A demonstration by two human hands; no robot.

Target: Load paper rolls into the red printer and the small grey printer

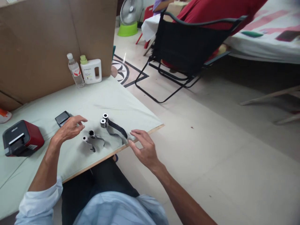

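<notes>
On the pale green tabletop [79, 103] stand two larger silver-and-black rolls [103, 122], side by side, each trailing a strip. A wide black strip [118, 128] curves from them toward the table's front edge. My right hand [145, 150] is at that edge, thumb and fingers apart, close to the strip's end; whether the fingertips touch it I cannot tell. Nearer to me are a small white-rimmed roll [85, 138] and a small black-cored roll [91, 134], with short curled dark tails. Above and left of these my left hand [70, 127] hovers, fingers apart and holding nothing, partly covering a small black device [62, 118].
A red-and-black boxy machine [23, 137] sits at left. A water bottle [76, 71] and a white jug [92, 71] stand against a tall brown panel [47, 40]. Beyond the table are a black folding chair [182, 43], a fan [131, 12] and part of another person [161, 4].
</notes>
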